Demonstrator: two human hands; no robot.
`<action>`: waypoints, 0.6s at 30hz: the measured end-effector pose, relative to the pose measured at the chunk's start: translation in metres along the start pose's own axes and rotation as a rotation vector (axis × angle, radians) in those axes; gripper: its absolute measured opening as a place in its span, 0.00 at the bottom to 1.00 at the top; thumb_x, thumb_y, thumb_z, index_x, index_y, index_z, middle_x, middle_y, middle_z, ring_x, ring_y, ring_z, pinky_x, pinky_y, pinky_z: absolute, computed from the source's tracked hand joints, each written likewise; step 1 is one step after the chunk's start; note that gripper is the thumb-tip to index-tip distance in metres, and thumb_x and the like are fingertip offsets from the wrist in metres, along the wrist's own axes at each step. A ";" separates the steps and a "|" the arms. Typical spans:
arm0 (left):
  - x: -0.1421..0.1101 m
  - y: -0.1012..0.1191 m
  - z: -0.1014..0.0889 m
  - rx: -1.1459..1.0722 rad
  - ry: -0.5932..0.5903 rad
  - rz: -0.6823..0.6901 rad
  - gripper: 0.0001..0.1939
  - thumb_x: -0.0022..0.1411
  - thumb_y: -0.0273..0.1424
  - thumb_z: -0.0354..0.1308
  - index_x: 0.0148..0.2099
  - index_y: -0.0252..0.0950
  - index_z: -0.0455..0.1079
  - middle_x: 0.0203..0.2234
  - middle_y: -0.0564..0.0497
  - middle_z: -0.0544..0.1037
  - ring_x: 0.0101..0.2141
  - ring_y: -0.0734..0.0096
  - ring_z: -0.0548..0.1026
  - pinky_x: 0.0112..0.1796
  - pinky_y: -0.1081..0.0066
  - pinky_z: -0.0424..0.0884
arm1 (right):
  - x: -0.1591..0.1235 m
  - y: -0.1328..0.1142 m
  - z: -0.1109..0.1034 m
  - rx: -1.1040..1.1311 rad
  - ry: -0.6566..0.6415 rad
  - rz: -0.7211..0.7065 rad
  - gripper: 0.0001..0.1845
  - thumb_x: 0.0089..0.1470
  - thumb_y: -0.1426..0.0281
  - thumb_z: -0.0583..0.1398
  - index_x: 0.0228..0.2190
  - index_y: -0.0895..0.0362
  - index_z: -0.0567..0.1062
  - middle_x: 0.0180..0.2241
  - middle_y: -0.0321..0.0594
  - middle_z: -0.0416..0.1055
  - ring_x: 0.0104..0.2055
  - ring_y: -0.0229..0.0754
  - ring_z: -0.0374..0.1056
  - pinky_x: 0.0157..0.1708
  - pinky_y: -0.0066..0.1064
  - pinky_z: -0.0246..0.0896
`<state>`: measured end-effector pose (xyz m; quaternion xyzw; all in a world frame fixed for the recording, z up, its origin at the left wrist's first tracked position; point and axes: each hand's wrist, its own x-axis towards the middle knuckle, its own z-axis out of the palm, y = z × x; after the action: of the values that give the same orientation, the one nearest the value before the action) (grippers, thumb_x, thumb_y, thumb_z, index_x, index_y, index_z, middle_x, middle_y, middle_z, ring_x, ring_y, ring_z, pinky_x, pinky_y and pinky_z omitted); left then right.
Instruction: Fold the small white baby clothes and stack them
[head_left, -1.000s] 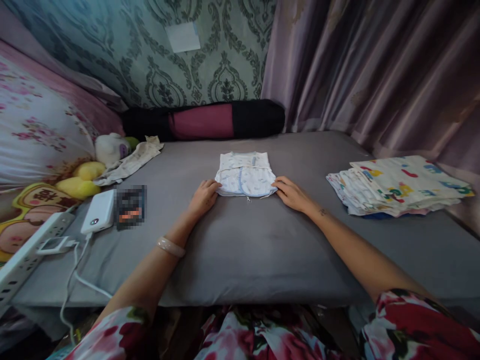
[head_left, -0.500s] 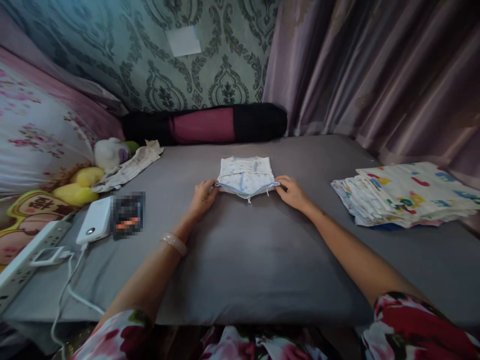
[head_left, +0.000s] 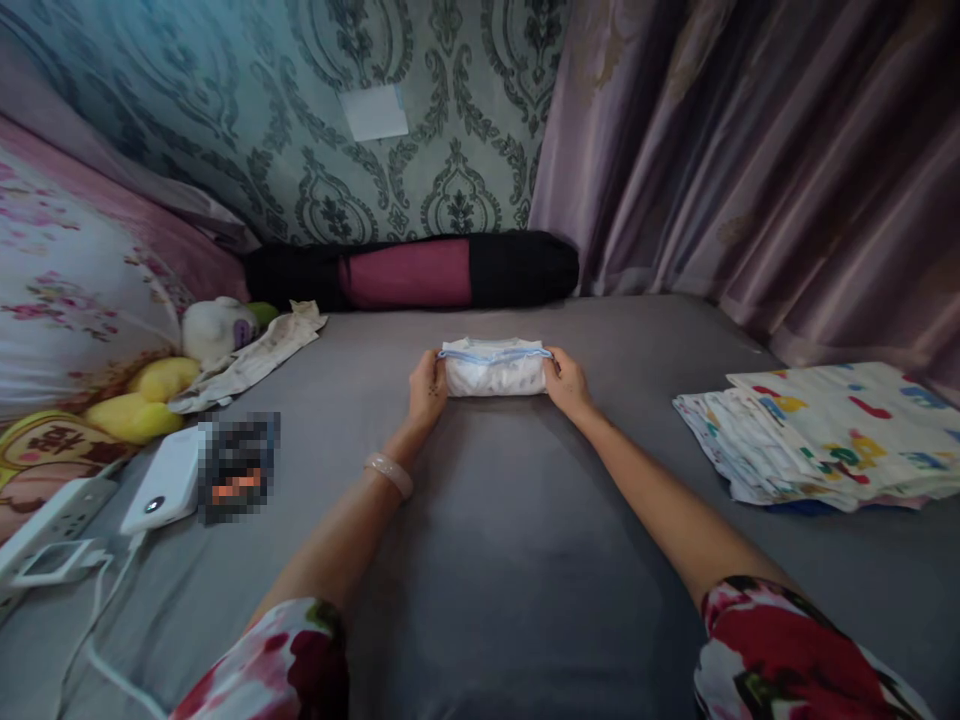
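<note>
A small white baby garment (head_left: 495, 368) with pale blue trim lies folded into a narrow bundle on the grey bed sheet (head_left: 495, 560). My left hand (head_left: 427, 385) grips its left end. My right hand (head_left: 565, 382) grips its right end. The front half is turned up and over the back half, so the blue edge runs along the top. A pale bangle sits on my left wrist.
A stack of folded colourful print cloths (head_left: 825, 435) lies at the right. A black and maroon bolster (head_left: 412, 270) rests against the patterned wall. Left side: soft toys (head_left: 214, 330), a beige cloth (head_left: 255, 350), a white power bank (head_left: 161, 490), a power strip with cables. Curtains hang at right.
Both hands lifted the near edge of the garment and folded it away from me over the far half. The flat garment is now a narrow bundle.
</note>
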<state>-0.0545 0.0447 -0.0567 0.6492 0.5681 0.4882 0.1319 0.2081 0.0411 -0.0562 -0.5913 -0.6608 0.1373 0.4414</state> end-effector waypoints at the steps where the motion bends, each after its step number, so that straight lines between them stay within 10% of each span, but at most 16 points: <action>1: 0.005 -0.002 0.004 0.003 0.011 0.001 0.11 0.68 0.32 0.46 0.45 0.37 0.69 0.33 0.48 0.77 0.36 0.67 0.74 0.38 0.70 0.67 | 0.005 0.002 0.003 -0.006 0.004 0.005 0.21 0.60 0.65 0.48 0.47 0.59 0.73 0.40 0.49 0.76 0.42 0.48 0.71 0.43 0.36 0.64; 18: 0.056 -0.048 0.050 0.192 -0.010 -0.105 0.12 0.67 0.31 0.44 0.43 0.36 0.69 0.39 0.41 0.78 0.44 0.56 0.75 0.47 0.60 0.69 | 0.055 0.033 0.030 -0.363 -0.089 0.189 0.18 0.64 0.68 0.48 0.47 0.60 0.73 0.46 0.51 0.73 0.46 0.47 0.69 0.45 0.34 0.60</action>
<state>-0.0514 0.1277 -0.0889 0.6305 0.6448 0.4210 0.0972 0.2125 0.1095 -0.0730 -0.7138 -0.6352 0.0828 0.2832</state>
